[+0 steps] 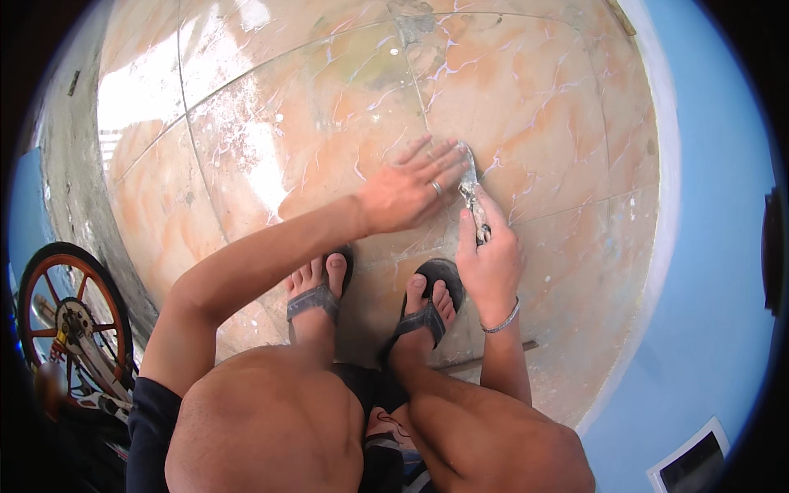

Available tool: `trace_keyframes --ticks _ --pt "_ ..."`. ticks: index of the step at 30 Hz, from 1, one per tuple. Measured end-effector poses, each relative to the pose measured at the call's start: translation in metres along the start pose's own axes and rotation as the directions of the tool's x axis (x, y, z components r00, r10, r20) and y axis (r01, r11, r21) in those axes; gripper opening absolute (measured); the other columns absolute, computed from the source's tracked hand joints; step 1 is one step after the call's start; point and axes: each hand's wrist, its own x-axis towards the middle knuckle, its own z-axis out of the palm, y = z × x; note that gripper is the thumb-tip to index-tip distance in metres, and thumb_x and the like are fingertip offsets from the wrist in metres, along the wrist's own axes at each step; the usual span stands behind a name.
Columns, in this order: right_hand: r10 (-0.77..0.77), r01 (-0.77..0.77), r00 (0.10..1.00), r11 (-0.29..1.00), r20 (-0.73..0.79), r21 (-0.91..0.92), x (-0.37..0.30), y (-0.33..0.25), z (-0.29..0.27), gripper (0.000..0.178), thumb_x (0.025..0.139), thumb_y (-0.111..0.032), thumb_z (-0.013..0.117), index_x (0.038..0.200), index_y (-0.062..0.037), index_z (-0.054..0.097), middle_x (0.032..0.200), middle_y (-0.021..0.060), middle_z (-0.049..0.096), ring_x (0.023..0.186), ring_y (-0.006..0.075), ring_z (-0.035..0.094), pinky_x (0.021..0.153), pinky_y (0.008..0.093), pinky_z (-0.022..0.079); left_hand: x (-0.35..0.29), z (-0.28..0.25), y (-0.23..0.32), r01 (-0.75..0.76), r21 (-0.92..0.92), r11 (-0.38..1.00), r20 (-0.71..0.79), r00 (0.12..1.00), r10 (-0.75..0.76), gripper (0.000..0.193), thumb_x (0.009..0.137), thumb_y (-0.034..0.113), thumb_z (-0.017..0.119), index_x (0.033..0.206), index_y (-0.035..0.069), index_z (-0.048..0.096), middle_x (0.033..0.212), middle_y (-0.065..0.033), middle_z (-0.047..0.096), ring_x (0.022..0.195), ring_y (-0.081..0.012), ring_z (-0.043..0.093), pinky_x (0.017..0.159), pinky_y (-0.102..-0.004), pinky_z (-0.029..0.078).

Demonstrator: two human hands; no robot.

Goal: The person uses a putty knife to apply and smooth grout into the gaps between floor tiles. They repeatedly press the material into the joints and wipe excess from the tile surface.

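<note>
The floor (559, 107) is flanked — wheel (76, 322) left, wall (715, 189) right; before the sandals (423, 319), a scraper (469, 174) is held in the right hand (493, 261), just beside the left hand (411, 189).

The hand scraper (468, 190) has a flat, pale gray blade and a dark handle. Whitish residue coats the handle and its junction with the blade. The blade points to the far side, angled slightly left; the handle extends near and right, partly covered by the gripping right hand (493, 256). Blade-to-floor (559, 156) contact cannot be determined.
</note>
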Motion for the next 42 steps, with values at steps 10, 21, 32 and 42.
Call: trace_keyframes --ticks 10,21,32,42 --pt "-0.018 0.026 0.998 0.988 0.052 -0.152 0.045 -0.035 0.003 0.041 0.102 -0.033 0.067 0.133 -0.0070 0.075 0.093 0.0249 0.079 0.088 0.0461 0.077 0.077 0.0555 0.060 0.025 0.028 -0.009 0.227 0.061 0.972 -0.265 0.943 -0.203 0.065 0.090 0.013 0.075 0.150 -0.003 0.056 0.156 -0.0232 0.061 0.150 -0.0403 0.054 0.130 -0.0504 0.040" --pt "0.073 -0.071 0.997 0.995 0.033 -0.069 0.051 -0.037 0.006 0.040 0.101 -0.032 0.069 0.131 -0.0055 0.076 0.099 0.0248 0.080 0.094 0.0450 0.077 0.080 0.0526 0.061 0.032 0.027 -0.009 0.259 0.052 0.965 -0.177 0.953 -0.246 0.066 0.088 0.013 0.076 0.150 -0.003 0.058 0.159 -0.0232 0.059 0.152 -0.0413 0.053 0.130 -0.0510 0.040" --pt "-0.109 0.101 0.993 0.984 0.047 0.147 -0.008 0.002 0.015 0.045 0.101 -0.018 0.071 0.144 -0.0052 0.069 0.115 0.0229 0.080 0.099 0.0423 0.079 0.084 0.0465 0.062 -0.024 0.039 0.042 0.260 -0.055 0.964 -0.191 0.945 -0.266 0.075 0.094 0.018 0.076 0.161 -0.001 0.048 0.169 -0.0240 0.047 0.160 -0.0419 0.042 0.131 -0.0538 0.036" --pt "-0.048 0.032 0.989 0.993 0.139 0.114 -0.028 0.002 0.015 0.048 0.104 -0.025 0.068 0.147 -0.0034 0.067 0.098 0.0253 0.079 0.087 0.0445 0.078 0.078 0.0495 0.061 -0.047 0.025 0.064 0.263 -0.157 0.952 -0.142 0.948 -0.286 0.083 0.092 0.017 0.079 0.164 0.000 0.043 0.172 -0.0198 0.044 0.163 -0.0399 0.037 0.133 -0.0572 0.030"
